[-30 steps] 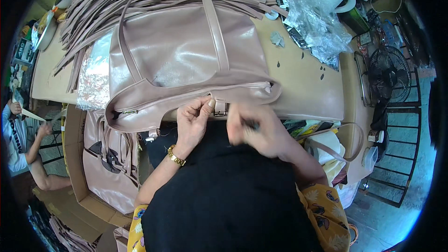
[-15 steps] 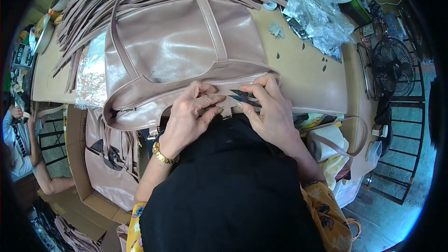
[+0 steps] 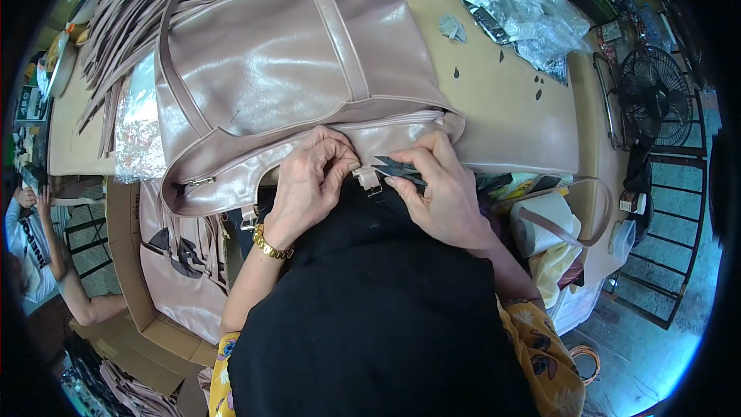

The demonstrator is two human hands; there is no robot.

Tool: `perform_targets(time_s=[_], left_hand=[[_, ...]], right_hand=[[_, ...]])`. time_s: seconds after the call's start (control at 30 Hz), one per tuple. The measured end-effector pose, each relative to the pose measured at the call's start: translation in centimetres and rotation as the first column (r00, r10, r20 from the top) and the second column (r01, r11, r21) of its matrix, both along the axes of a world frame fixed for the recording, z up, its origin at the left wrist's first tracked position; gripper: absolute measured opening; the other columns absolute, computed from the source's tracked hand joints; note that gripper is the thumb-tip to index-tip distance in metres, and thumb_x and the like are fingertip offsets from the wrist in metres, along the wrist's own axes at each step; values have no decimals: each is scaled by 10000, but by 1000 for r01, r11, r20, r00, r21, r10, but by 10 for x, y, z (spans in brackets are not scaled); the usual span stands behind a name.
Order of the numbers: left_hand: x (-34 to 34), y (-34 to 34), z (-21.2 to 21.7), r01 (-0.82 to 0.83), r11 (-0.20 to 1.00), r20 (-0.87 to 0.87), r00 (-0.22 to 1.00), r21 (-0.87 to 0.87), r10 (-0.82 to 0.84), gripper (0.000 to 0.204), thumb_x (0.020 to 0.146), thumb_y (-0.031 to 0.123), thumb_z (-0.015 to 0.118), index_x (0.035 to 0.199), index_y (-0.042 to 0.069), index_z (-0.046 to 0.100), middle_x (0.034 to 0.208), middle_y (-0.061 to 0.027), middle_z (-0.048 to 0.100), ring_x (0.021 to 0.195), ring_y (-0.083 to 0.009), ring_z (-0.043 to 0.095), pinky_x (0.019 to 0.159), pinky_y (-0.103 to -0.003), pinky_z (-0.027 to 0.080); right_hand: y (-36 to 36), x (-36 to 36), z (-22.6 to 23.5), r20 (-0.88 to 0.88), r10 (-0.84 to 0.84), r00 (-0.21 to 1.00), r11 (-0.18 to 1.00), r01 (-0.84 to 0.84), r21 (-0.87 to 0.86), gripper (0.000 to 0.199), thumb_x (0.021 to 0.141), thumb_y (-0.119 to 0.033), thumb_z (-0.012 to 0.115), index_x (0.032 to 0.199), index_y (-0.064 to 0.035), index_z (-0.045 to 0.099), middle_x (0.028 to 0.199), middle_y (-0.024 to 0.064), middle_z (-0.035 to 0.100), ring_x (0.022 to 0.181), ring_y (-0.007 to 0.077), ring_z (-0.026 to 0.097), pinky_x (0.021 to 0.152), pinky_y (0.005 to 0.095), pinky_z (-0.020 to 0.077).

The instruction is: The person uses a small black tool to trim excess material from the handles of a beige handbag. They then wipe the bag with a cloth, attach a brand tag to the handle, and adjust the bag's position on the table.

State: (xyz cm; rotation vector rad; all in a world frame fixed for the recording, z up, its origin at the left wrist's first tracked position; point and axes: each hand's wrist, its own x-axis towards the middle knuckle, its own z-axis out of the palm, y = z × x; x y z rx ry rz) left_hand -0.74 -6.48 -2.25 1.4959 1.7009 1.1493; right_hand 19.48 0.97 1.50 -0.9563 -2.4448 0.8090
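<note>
A shiny dusty-pink handbag (image 3: pixel 285 54) lies in front of me, its zipped opening turned toward my body. My left hand (image 3: pixel 310 182), with a gold watch on the wrist, is closed in a pinch at the bag's near edge, beside a short strap tab with a metal buckle (image 3: pixel 373 186). Whether a thread is also between those fingertips is too small to tell. Dark thread snips (image 3: pixel 403 170) are held in my right hand (image 3: pixel 444 193). Their pointed blades aim left, just above the buckle tab and close to the left fingertips.
Pink straps (image 3: pixel 123 39) lie heaped behind the bag. Crumpled clear plastic (image 3: pixel 525 8) sits at the far right of the table (image 3: pixel 525 135). Left of me, a cardboard box (image 3: pixel 127 263) holds more pink bags. A black fan (image 3: pixel 654 97) stands right; another person's arm (image 3: pixel 81 305) shows at left.
The bag has shifted slightly left. My left fingers have drawn back from the tab into a tighter pinch, and the snips have come slightly lower, nearer the buckle tab.
</note>
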Motion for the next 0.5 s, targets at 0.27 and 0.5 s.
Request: perform_targets(time_s=[0.27,0.5], left_hand=[[-1,0,-1,31,999,11,999,11,-31,94,862,60,696,848,-4,627,921,-91,601,810,-223,609,727,-307,483],[3,0,1,19,999,-32,999,27,-18,92,887,61,673,868,-3,609,937,-87,593,798,-214,597,731,-299,477]], right_hand=[[-5,-9,-12,-50,-5,999,1000,4,-21,279,777,-81,767,969,-64,565,951,86,539,748,299,633,614,413,516],[-5,-14,-16,-75,-15,997,999,11,-49,281,767,-77,764,927,-69,533,934,82,558,773,319,627,638,430,505]])
